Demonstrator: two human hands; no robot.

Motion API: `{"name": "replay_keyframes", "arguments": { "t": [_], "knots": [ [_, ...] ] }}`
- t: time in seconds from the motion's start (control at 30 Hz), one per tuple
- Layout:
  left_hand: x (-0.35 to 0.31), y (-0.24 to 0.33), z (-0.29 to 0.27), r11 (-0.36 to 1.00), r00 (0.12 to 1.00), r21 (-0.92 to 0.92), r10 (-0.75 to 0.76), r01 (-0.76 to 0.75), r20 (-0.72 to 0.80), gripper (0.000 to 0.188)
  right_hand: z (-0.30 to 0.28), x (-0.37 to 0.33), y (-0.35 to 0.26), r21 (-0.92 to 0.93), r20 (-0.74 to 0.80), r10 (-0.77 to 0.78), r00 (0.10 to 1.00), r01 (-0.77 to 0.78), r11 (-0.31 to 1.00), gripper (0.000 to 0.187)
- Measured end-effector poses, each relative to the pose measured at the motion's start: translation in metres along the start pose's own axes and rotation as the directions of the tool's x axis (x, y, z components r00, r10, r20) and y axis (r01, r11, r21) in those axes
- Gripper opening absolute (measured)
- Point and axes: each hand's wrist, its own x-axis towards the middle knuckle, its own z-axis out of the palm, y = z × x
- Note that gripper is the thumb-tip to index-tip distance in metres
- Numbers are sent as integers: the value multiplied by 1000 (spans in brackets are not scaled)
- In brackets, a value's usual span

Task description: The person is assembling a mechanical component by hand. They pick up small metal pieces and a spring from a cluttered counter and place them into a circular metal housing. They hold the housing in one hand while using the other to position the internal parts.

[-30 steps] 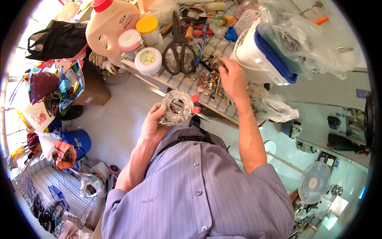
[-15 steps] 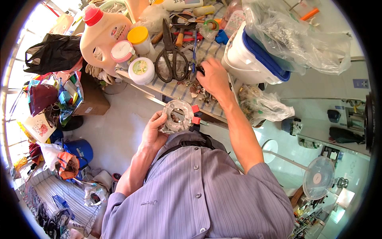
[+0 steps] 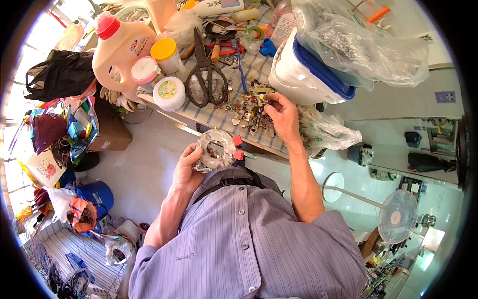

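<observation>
Head view: places are told from the big dark scissors (image 3: 203,63) on the striped cloth (image 3: 200,116), handles toward the person, blades pointing away.
Left hand (image 3: 186,168): on the body side of the scissors; thumb and fingers pinch the left rim of the ring-shaped part (image 3: 228,145).
Ring-shaped part: body side of the scissors, slightly to their right, in front of the table edge; round, without a clear long axis; two red blocks (image 3: 238,140) at its right edge.
Ring from right-hand fingers: leftward and toward the body, well apart; the left hand is nearer, touching it.
Right hand (image 3: 284,119): right of the scissors' handles, fingertips bent in at the pile of small parts (image 3: 250,114); I cannot tell whether they grip a piece.
Pile: right of the handles, mostly left of those fingertips; the right hand is nearer.
White bucket (image 3: 294,82): right of the scissors, beyond the right hand.
</observation>
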Motion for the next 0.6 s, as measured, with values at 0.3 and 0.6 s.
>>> {"name": "replay_keyframes", "arguments": {
  "t": [0.3, 0.6],
  "knots": [
    [0, -3, -4, 1000, 1000, 1, -13, 13, 17, 16, 8, -7, -3, 360, 18, -4, 1000, -2, 933, 31],
    [2, -3, -2, 1000, 1000, -1, -10, 10, 10, 17, 7, -9, -1, 334, 11, 76, 997, -75, 940, 29]
  ]
}}
